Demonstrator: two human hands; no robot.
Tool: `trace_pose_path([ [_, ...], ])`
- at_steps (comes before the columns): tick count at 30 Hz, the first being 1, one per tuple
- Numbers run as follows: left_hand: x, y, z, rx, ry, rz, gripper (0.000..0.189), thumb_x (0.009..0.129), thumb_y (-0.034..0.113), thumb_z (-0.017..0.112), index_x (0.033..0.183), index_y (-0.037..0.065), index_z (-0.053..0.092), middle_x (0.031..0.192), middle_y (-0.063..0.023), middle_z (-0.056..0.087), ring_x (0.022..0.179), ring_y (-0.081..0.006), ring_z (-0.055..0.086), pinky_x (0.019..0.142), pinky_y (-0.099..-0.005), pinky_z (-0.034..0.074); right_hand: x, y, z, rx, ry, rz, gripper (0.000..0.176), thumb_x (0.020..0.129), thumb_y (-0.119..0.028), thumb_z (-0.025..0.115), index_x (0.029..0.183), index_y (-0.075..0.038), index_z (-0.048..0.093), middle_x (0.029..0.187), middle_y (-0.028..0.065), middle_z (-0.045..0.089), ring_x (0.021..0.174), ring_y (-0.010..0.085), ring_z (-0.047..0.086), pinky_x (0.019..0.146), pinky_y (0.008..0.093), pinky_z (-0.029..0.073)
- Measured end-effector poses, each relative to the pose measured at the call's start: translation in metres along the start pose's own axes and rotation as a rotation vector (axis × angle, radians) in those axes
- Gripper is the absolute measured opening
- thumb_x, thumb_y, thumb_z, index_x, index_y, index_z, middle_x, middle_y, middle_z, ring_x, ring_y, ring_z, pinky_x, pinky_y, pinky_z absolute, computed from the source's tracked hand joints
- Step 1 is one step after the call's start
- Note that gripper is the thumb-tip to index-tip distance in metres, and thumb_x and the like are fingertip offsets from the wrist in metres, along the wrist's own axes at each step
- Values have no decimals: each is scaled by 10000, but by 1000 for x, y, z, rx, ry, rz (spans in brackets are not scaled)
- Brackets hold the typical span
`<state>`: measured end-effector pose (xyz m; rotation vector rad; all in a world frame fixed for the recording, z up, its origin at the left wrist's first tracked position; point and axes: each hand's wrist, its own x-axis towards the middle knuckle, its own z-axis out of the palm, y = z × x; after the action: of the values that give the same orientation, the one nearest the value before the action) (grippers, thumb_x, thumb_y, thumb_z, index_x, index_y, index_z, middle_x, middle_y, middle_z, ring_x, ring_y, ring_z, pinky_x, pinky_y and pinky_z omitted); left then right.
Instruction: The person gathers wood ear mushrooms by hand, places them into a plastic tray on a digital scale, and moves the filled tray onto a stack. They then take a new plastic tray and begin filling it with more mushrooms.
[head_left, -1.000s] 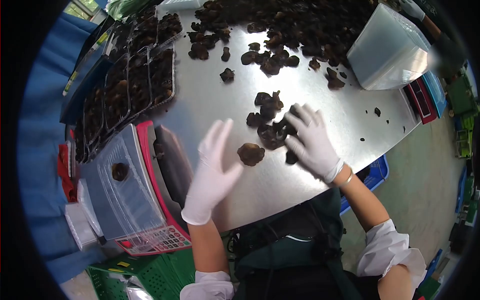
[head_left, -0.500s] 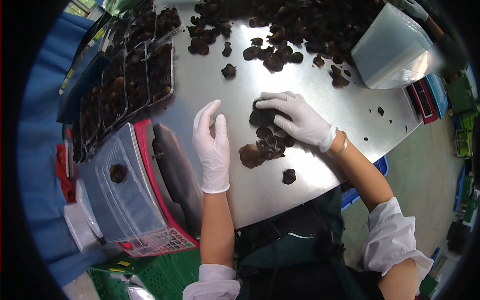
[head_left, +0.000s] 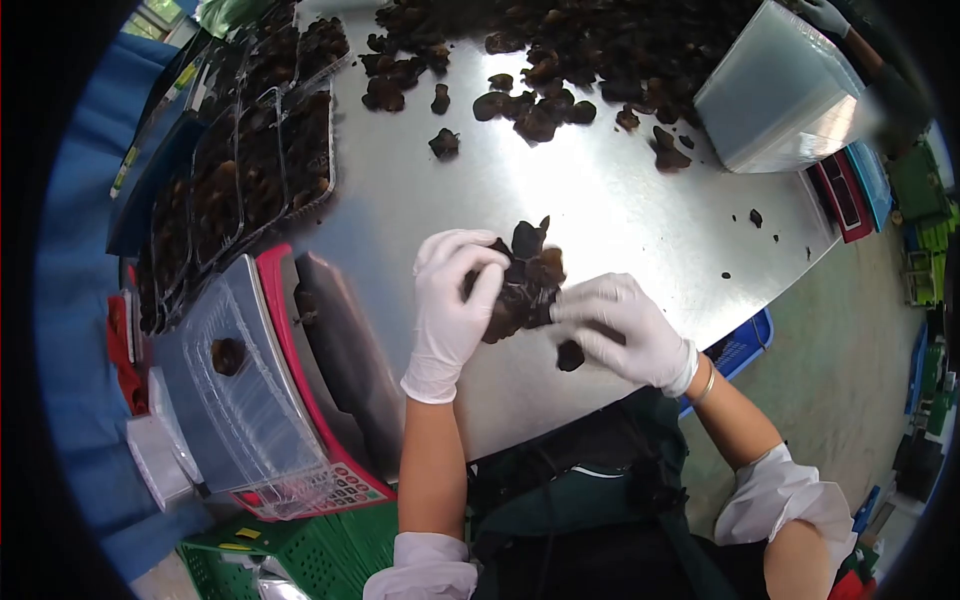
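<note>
Dark brown, wrinkled fungus pieces point(head_left: 516, 290) form a cluster on the metal table between my gloved hands. My left hand point(head_left: 455, 300) is closed on the cluster's left side, its thumb and fingers pinching a dark piece. On the right side, my right hand point(head_left: 625, 335) has its fingers bent toward the cluster; they are smeared by motion, so its grip cannot be made out. A small dark piece point(head_left: 570, 356) lies by the right fingertips. Farther up the table sits another single piece point(head_left: 444, 144).
A large pile of fungus point(head_left: 600, 45) covers the table's far side. Filled clear trays point(head_left: 262, 165) stand at the left, above a red-edged scale point(head_left: 300, 350) bearing a clear tray. Stacked clear containers point(head_left: 775, 100) stand at the right. A co-worker's gloved hand point(head_left: 828, 17) shows top right.
My left hand has moved right and closed on the fungus. My right hand has moved down and to the right. The pieces between them are now gathered in a tighter cluster.
</note>
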<state>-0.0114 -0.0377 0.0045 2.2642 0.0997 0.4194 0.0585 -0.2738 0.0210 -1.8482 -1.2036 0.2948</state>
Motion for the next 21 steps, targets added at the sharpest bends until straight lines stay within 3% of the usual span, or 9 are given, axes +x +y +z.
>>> trace_pose_path([
  [2,1,6,-1,-63,89,-55,147,878,151,663,948,26,693,1106,-121,683,1123,-283,573,1001,-382,424,-7,8,-3,48,-40,-31,267,835,-49,622,1095,-47,680,1103,135,657,1047,317,607,954,420,453],
  [6,2,12,6,-117,218,-60,232,859,152,667,1071,61,698,1191,-114,656,1171,-317,540,1052,-428,389,10,22,2,-166,374,105,329,855,-45,578,1178,-39,636,1112,143,659,1041,338,599,964,436,442],
  [8,4,15,14,35,117,82,272,890,143,605,1126,31,682,1256,-114,640,1225,-323,529,1075,-423,383,19,18,9,-237,220,192,359,857,-47,569,1213,-35,612,1163,157,640,1073,356,588,960,450,446],
  [10,3,15,15,45,84,102,289,861,112,607,1128,41,688,1236,-108,654,1217,-318,524,1092,-425,370,16,10,18,-161,99,-50,345,850,-42,578,1191,-28,628,1140,174,653,1070,355,601,942,448,468],
  [12,2,9,8,27,-54,83,267,832,96,622,1082,51,702,1142,-110,678,1165,-305,543,1062,-406,395,18,9,2,27,35,86,320,858,-30,569,1167,-31,649,1108,165,670,1092,328,597,951,422,472],
  [14,2,9,4,-57,39,-31,167,843,118,643,985,45,690,1006,-109,673,1061,-307,569,1002,-409,414,34,35,-2,-135,247,84,288,872,-29,568,1141,-41,668,1084,149,681,1074,313,602,933,402,485],
  [15,2,8,4,-59,32,-36,167,843,118,643,985,45,690,1006,-109,673,1061,-307,569,1002,-409,414,49,56,-5,-340,312,-128,265,876,-47,589,1124,-56,680,1072,136,686,1034,326,611,904,393,500],
  [16,2,7,4,-111,103,-39,167,861,113,639,1004,44,688,1039,-109,672,1064,-303,577,987,-399,431,63,49,-8,-184,289,34,221,869,-80,620,1076,-64,697,1056,111,687,1006,315,611,902,391,496],
  [21,-2,5,0,-101,179,-28,225,881,28,578,1077,18,687,1154,-108,658,1138,-252,591,1023,-358,449,70,69,-13,-395,99,-83,39,834,-116,668,858,-86,676,873,70,649,871,281,602,791,386,508],
])
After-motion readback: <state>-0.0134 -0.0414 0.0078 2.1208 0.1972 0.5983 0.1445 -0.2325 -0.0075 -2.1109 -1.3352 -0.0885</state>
